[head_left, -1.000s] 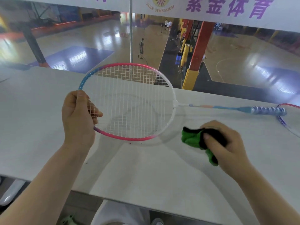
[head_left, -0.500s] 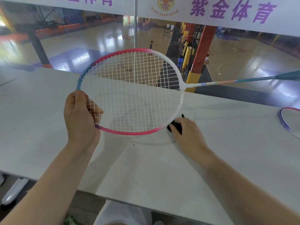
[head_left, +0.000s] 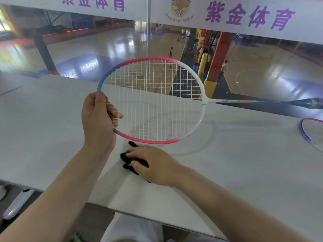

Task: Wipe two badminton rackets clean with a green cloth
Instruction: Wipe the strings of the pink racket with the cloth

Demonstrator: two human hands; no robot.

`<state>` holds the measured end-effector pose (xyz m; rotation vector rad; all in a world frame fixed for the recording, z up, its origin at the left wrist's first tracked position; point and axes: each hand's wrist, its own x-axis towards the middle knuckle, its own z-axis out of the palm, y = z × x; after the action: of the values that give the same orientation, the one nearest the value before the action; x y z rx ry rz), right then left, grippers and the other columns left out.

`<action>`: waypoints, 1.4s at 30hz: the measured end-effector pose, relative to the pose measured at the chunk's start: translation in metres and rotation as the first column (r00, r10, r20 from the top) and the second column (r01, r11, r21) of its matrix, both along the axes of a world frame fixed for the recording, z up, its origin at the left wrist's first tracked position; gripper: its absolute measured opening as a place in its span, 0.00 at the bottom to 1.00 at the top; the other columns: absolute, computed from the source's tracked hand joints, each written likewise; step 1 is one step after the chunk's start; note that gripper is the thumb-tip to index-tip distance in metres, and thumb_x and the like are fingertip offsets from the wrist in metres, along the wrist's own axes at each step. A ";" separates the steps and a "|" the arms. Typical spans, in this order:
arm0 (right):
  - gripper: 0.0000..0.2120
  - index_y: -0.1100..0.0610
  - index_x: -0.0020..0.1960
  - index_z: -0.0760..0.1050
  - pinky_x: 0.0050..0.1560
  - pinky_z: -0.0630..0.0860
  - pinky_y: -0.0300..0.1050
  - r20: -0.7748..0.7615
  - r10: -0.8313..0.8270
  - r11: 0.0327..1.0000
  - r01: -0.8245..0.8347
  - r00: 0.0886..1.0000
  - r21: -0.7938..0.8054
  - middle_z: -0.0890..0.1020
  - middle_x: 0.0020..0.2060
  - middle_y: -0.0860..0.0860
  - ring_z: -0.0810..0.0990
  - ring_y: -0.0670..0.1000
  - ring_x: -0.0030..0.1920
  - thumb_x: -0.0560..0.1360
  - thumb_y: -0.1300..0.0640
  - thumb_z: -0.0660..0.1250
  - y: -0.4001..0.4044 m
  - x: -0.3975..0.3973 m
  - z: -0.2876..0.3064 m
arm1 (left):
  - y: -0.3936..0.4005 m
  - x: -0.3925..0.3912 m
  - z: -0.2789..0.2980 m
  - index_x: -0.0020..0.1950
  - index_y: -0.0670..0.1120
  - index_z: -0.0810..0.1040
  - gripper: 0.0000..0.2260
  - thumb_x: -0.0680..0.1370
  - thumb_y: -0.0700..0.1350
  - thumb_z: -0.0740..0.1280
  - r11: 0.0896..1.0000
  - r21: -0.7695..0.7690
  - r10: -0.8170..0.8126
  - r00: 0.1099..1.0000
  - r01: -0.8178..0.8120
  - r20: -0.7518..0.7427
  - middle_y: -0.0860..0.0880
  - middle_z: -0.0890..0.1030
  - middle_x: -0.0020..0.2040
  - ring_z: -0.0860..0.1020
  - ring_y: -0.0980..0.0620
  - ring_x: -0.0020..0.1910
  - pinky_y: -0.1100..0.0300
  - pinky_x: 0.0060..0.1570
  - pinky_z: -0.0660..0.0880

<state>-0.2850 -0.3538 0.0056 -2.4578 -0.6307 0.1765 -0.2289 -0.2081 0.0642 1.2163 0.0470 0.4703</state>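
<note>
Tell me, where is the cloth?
The cloth lies on the white table under the right hand, just below the pink racket.

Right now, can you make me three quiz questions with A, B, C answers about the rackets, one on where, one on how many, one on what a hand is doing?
1. Where is the right hand?
A. below the raised racket's head
B. on its handle
C. on the second racket
2. How many rackets show?
A. one
B. two
C. four
3. The left hand is
A. flat on the table
B. empty
C. gripping the frame

A: it rests on the cloth on the table.
B: the raised racket and the second racket at the right edge.
C: fingers curl round the rim.
</note>
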 end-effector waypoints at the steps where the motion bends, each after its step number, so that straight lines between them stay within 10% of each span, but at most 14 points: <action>1: 0.18 0.54 0.70 0.73 0.65 0.56 0.31 -0.018 0.053 0.999 -0.053 0.998 0.007 0.72 0.71 0.47 0.62 0.43 0.72 0.82 0.53 0.61 -0.003 -0.003 0.003 | -0.001 0.000 0.000 0.41 0.48 0.70 0.13 0.85 0.46 0.56 1.000 0.011 -0.001 1.000 0.001 0.002 0.53 0.70 0.27 0.70 0.56 0.25 0.62 0.27 0.64; 7: 0.23 0.47 0.75 0.66 0.64 0.43 0.20 0.035 0.113 0.993 -0.111 0.993 -0.045 0.63 0.76 0.42 0.54 0.37 0.73 0.81 0.45 0.61 -0.033 -0.029 0.035 | 0.000 0.004 0.004 0.42 0.48 0.70 0.12 0.85 0.46 0.55 0.998 0.059 -0.003 1.000 0.003 -0.001 0.53 0.70 0.26 0.72 0.56 0.25 0.64 0.25 0.64; 11: 0.18 0.43 0.69 0.72 0.66 0.60 0.26 -0.047 0.096 0.984 -0.102 0.994 -0.145 0.73 0.68 0.38 0.67 0.34 0.66 0.80 0.44 0.63 -0.072 -0.045 0.077 | 0.005 0.011 0.008 0.41 0.47 0.70 0.13 0.85 0.45 0.55 0.995 0.095 -0.013 1.000 0.015 -0.020 0.51 0.70 0.27 0.72 0.56 0.24 0.65 0.25 0.64; 16: 0.07 0.47 0.49 0.82 0.40 0.74 0.35 0.188 -0.172 0.985 0.164 0.967 0.057 0.84 0.40 0.42 0.80 0.40 0.39 0.79 0.53 0.65 -0.113 -0.031 0.158 | 0.004 0.028 0.021 0.41 0.47 0.70 0.13 0.84 0.46 0.56 0.991 0.112 -0.069 0.995 0.078 -0.077 0.49 0.70 0.27 0.69 0.57 0.22 0.63 0.27 0.63; 20: 0.09 0.49 0.53 0.76 0.43 0.73 0.45 0.355 -0.422 0.882 0.468 0.834 -0.049 0.79 0.43 0.43 0.78 0.46 0.45 0.80 0.45 0.61 -0.132 0.024 0.183 | 0.001 0.044 0.025 0.41 0.48 0.71 0.12 0.84 0.47 0.58 0.982 0.081 -0.158 0.976 0.172 -0.148 0.49 0.69 0.27 0.68 0.57 0.21 0.63 0.26 0.61; 24: 0.20 0.54 0.58 0.74 0.46 0.71 0.44 0.135 -0.447 0.848 0.467 0.884 -0.249 0.78 0.49 0.52 0.76 0.49 0.47 0.82 0.40 0.53 -0.134 0.069 0.164 | -0.003 0.055 0.022 0.41 0.48 0.71 0.11 0.83 0.47 0.59 0.965 0.066 -0.240 0.952 0.256 -0.190 0.53 0.69 0.23 0.67 0.57 0.21 0.64 0.22 0.61; 31: 0.17 0.58 0.42 0.74 0.23 0.63 0.37 -0.135 -0.509 0.851 0.521 0.850 0.070 0.76 0.32 0.54 0.66 0.44 0.20 0.84 0.49 0.57 -0.126 0.081 0.151 | -0.003 0.067 0.014 0.43 0.46 0.73 0.11 0.82 0.49 0.61 0.963 0.036 -0.243 0.923 0.266 -0.298 0.48 0.71 0.26 0.64 0.56 0.19 0.64 0.21 0.60; 42: 0.16 0.62 0.45 0.70 0.22 0.58 0.37 -0.379 -0.566 0.714 0.665 0.732 0.219 0.74 0.32 0.55 0.63 0.46 0.22 0.84 0.52 0.55 -0.126 0.080 0.135 | -0.015 0.034 0.003 0.41 0.44 0.73 0.22 0.80 0.62 0.59 0.789 -0.368 -0.590 0.775 0.492 -0.228 0.46 0.78 0.33 0.74 0.53 0.28 0.64 0.27 0.75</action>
<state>-0.2052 -0.4801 0.1408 -2.1026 0.3041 0.1296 -0.1950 -0.2234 0.0669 0.9459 0.0439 -0.2615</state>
